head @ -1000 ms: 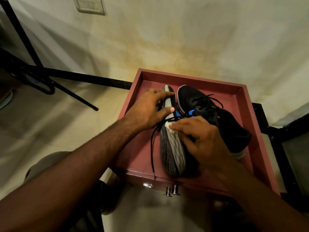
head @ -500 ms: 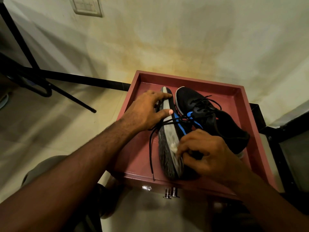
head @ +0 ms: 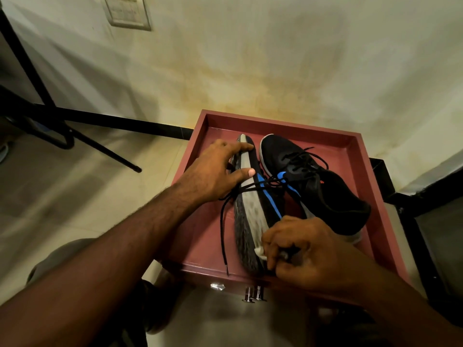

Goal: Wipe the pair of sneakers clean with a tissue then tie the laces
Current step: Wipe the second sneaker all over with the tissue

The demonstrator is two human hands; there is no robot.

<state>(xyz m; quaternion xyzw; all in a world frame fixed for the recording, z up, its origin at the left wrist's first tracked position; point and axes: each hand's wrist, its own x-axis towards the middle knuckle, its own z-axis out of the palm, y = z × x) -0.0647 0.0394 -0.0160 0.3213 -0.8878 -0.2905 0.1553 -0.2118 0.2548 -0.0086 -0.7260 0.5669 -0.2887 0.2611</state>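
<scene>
Closest to me, two bare forearms reach out over a reddish tray with raised edges, and a knee in dark cloth shows under the left arm. At the near edge of the tray a couple of small metal knobs stick out from its front.

The right hand is at the heel end of the nearer sneaker, fingers curled round a small wad of white tissue and pressing it against the pale sole edge (only a corner of the tissue peeks out from under the fingers). That sneaker lies tipped on its side in the tray, its grey tread turned toward the left and a blue stripe running along its black upper.

A loose black lace trails off it and hangs down across the tray floor, its tip near the front edge.

Further along, the left hand rests on the toe half of the same sneaker, fingers spread and fairly straight, thumb laid across the sole edge, holding it steady rather than clutching it.

Just beside it, to the right, the second sneaker sits upright, black with a blue tab, laces untied and looping over its top.

Behind the tray is a stained pale wall with a switch plate high up, and black metal legs cross the tiled floor on the left
</scene>
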